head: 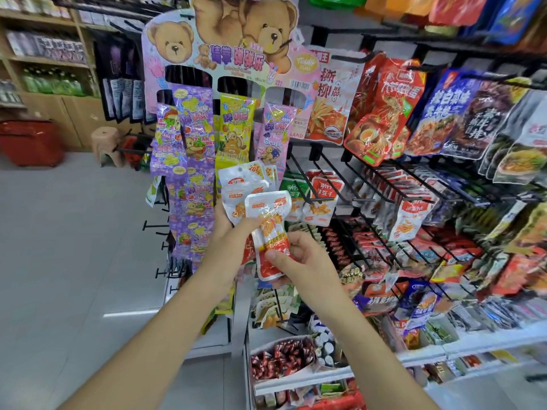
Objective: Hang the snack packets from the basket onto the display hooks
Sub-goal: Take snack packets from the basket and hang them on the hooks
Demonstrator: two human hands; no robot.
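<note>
We see a red plastic basket (29,142) on the floor far left; our left hand (229,229) clamps a fan of white snack packets (245,184), one marked "20%"; our right hand (299,255) pinches a white-and-red packet (270,232) before the black wire display hooks (334,173).

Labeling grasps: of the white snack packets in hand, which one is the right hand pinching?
The front packet, tilted, with the red-orange bottom, pinched by the right hand. The others are fanned behind it in the left hand.

Packets (270,232) glossy plastic film, crinkly. Hooks (370,184) matt black metal wire. Bear header (225,45) printed card. Floor (74,247) smooth, shiny. Shelves (44,60) wood.
</note>
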